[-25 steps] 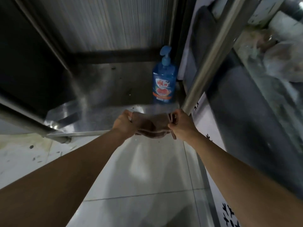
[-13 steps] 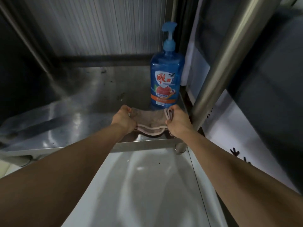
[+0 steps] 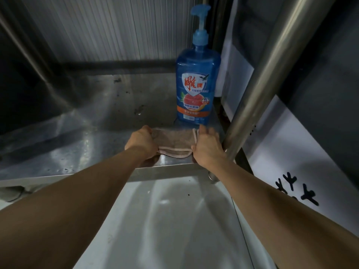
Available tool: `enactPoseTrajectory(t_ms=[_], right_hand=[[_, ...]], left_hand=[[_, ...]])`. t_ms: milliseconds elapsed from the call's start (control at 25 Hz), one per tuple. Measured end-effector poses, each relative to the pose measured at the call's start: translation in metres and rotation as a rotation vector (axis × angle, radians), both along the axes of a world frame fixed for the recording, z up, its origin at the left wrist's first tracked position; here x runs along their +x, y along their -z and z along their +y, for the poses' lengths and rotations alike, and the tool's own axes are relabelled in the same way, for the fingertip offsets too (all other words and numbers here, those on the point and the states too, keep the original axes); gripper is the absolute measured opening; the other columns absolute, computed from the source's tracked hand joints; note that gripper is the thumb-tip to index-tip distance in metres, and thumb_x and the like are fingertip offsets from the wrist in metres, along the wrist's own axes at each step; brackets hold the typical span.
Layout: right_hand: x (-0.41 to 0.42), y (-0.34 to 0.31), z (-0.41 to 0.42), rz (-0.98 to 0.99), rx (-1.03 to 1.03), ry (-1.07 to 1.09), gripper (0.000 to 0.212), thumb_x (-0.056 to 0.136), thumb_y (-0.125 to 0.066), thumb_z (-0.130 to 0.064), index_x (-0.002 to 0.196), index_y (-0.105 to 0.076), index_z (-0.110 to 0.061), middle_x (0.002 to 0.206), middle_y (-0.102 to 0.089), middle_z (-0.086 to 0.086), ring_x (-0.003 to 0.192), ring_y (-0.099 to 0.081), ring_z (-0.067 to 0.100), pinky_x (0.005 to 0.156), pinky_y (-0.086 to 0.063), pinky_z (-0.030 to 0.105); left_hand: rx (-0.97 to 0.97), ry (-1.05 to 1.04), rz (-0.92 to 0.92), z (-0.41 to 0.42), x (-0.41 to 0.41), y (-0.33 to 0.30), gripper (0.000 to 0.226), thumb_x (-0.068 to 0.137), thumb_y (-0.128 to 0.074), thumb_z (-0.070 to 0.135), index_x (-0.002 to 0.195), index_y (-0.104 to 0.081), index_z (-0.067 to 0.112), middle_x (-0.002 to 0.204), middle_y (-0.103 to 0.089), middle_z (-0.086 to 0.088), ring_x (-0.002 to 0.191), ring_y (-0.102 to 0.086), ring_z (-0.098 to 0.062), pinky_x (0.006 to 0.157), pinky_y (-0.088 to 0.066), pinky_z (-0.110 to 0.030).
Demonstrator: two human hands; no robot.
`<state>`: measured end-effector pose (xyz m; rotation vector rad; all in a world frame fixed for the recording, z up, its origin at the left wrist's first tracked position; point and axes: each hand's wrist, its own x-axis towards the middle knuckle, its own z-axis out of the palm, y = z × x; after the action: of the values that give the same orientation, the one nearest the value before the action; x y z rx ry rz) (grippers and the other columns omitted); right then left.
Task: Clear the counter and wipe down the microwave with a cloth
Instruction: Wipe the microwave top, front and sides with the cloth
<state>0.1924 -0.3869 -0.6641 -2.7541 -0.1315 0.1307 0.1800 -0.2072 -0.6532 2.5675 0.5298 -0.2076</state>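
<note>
- The cloth (image 3: 173,141), brownish with a pale edge, lies folded at the near right corner of a steel shelf (image 3: 81,144), its near edge slightly over the shelf's rim.
- The left hand (image 3: 140,141) pinches the cloth's left end with curled fingers; the right hand (image 3: 206,146) grips the right end likewise.
- A blue soap bottle (image 3: 197,74) stands just beyond the cloth, beside a steel post (image 3: 260,78) on the right.
- No microwave is in view.
- Judged step: the cloth is being either set down or picked up at the shelf; I cannot tell which.
- Next move calls for both hands to act together, and clearance from the bottle so it stays upright.
</note>
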Motion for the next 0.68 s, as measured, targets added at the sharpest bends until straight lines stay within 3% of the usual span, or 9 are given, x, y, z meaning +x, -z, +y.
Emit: enactPoseTrajectory(t_ms=[120,280,400,560,680], right_hand=[[-0.013,-0.002,-0.003,-0.092,-0.181,-0.093,0.077,0.084,-0.066,-0.034,0.143,-0.022,-0.014,0.137,-0.033,0.014,0.124,-0.033,0.03,0.103,-0.038,0.04],[-0.04,-0.024,-0.002,-0.06,-0.215,-0.139,0.083,0.083,-0.067,-0.032,0.147,-0.017,-0.014,0.141,-0.029,0.013,0.126,-0.03,0.029,0.106,-0.035,0.037],[-0.066,-0.054,-0.002,0.001,-0.203,-0.162,0.074,0.084,-0.067,-0.026,0.143,-0.025,-0.013,0.144,-0.031,0.012,0.127,-0.032,0.028,0.105,-0.034,0.034],[-0.103,-0.122,-0.005,0.134,-0.164,-0.169,0.07,0.085,-0.067,-0.022,0.142,-0.026,-0.014,0.142,-0.033,0.012,0.13,-0.033,0.029,0.102,-0.039,0.036],[-0.129,-0.179,-0.012,0.19,-0.191,-0.181,0.064,0.086,-0.064,-0.022,0.14,-0.029,-0.012,0.139,-0.033,0.014,0.129,-0.032,0.03,0.103,-0.04,0.038]], left_hand=[[0.081,0.04,0.021,-0.002,-0.006,-0.011,0.046,0.079,-0.065,0.019,0.121,-0.047,0.012,0.125,-0.05,-0.017,0.114,-0.052,-0.036,0.096,-0.047,-0.044],[0.142,0.104,0.042,-0.008,-0.025,-0.044,0.051,0.08,-0.066,0.02,0.126,-0.043,0.014,0.126,-0.044,-0.016,0.113,-0.052,-0.037,0.094,-0.047,-0.048],[0.174,0.154,0.114,-0.013,-0.05,-0.076,0.062,0.078,-0.07,0.024,0.131,-0.039,0.019,0.128,-0.043,-0.012,0.116,-0.052,-0.034,0.095,-0.048,-0.047],[0.171,0.196,0.181,-0.02,-0.092,-0.14,0.058,0.084,-0.062,0.025,0.136,-0.036,0.021,0.133,-0.041,-0.012,0.12,-0.05,-0.034,0.098,-0.045,-0.045],[0.174,0.235,0.231,-0.026,-0.12,-0.196,0.066,0.082,-0.067,0.018,0.138,-0.033,0.02,0.131,-0.042,-0.012,0.12,-0.048,-0.033,0.099,-0.045,-0.044]])
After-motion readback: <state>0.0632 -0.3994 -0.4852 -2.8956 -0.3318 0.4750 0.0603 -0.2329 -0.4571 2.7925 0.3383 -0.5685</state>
